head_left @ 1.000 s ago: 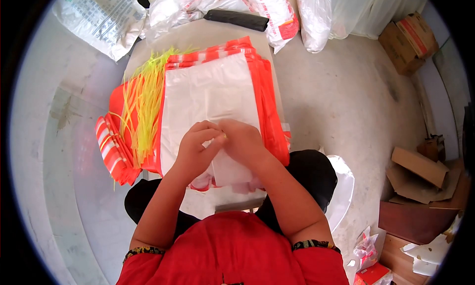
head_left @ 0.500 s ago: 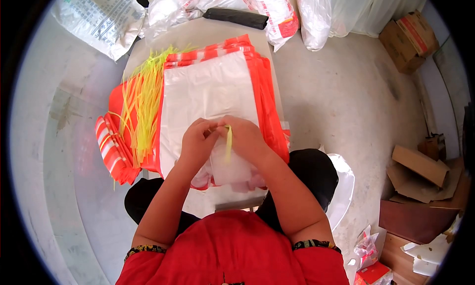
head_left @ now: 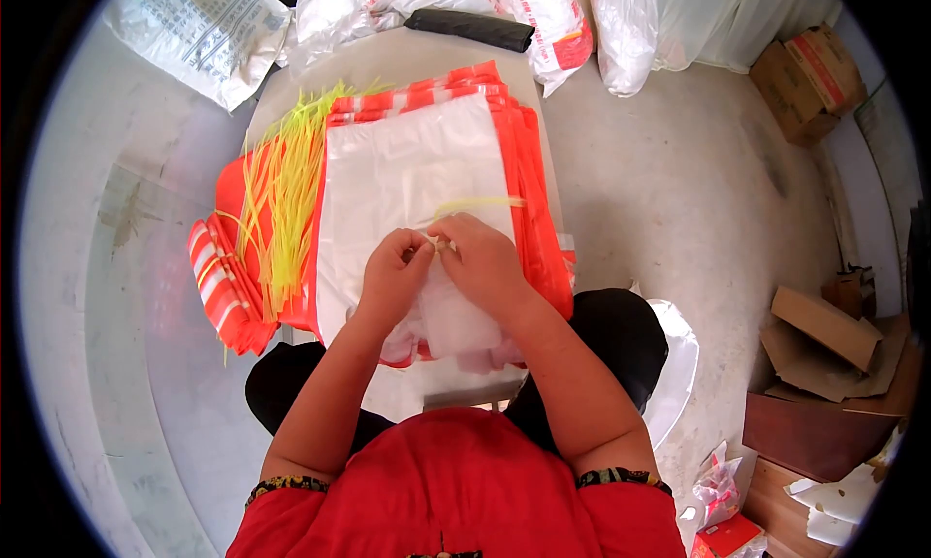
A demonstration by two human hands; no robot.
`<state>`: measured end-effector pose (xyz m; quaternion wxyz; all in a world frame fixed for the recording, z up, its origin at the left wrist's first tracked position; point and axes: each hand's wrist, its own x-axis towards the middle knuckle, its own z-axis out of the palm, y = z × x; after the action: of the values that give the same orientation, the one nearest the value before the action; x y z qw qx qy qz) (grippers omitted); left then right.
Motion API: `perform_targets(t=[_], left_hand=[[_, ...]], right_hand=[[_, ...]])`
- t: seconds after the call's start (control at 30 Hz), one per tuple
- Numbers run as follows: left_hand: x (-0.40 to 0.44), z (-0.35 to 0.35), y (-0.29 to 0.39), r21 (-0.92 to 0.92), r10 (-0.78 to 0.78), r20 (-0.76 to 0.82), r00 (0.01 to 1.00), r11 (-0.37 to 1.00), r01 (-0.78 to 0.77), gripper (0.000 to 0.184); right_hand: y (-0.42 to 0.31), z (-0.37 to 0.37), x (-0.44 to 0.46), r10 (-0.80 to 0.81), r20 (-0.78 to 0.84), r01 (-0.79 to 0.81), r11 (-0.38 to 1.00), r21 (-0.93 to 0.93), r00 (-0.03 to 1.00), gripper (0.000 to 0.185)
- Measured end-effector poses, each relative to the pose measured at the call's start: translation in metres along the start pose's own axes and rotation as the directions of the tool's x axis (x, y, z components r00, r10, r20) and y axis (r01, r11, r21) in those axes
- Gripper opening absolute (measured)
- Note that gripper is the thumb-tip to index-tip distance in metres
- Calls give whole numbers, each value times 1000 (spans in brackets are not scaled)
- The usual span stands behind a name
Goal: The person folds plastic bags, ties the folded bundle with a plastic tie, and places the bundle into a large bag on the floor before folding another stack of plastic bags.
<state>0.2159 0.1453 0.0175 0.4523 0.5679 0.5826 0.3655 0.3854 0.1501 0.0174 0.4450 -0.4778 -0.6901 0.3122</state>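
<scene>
My left hand [head_left: 396, 267] and my right hand [head_left: 475, 257] pinch close together over the lower part of a whitish plastic sheet [head_left: 417, 160]. A yellow strip [head_left: 480, 204] extends from the fingertips of my right hand toward the right. What the left fingertips grip is too small to make out. Under the sheet lies a stack of red and white striped plastic [head_left: 531, 180]. Many loose yellow strips [head_left: 286, 209] are spread along its left side. At the far left rests a folded striped bundle [head_left: 223, 286] with a yellow strip around it.
A black roll [head_left: 469, 29] lies at the back of the table [head_left: 388, 59]. White printed bags [head_left: 543, 25] are behind it, another [head_left: 208, 34] at the upper left. Cardboard boxes [head_left: 805, 83] stand on the floor at the right, beside an open carton [head_left: 824, 340].
The yellow strip, which hung down from my right hand half a second ago, now points up and right. My hands have separated slightly at the wrists, fingertips still close.
</scene>
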Motion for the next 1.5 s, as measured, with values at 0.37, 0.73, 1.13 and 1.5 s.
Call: perform_targets(t=[0.37, 0.73, 1.13, 1.5], left_hand=[[-15, 0, -10, 183, 251, -7, 968, 952, -246, 6], [-8, 2, -14, 173, 125, -47, 991, 978, -115, 7], [-6, 1, -8, 179, 68, -22, 997, 982, -63, 11], [-3, 2, -12, 239, 122, -26, 992, 964, -113, 11]], right_hand=[[8, 4, -3, -178, -21, 176, 980, -89, 984, 11], [-6, -15, 0, 231, 266, -290, 934, 208, 936, 21], [11, -11, -6, -90, 149, 85, 996, 42, 985, 12], [14, -11, -12, -155, 123, 155, 988, 9, 980, 10]])
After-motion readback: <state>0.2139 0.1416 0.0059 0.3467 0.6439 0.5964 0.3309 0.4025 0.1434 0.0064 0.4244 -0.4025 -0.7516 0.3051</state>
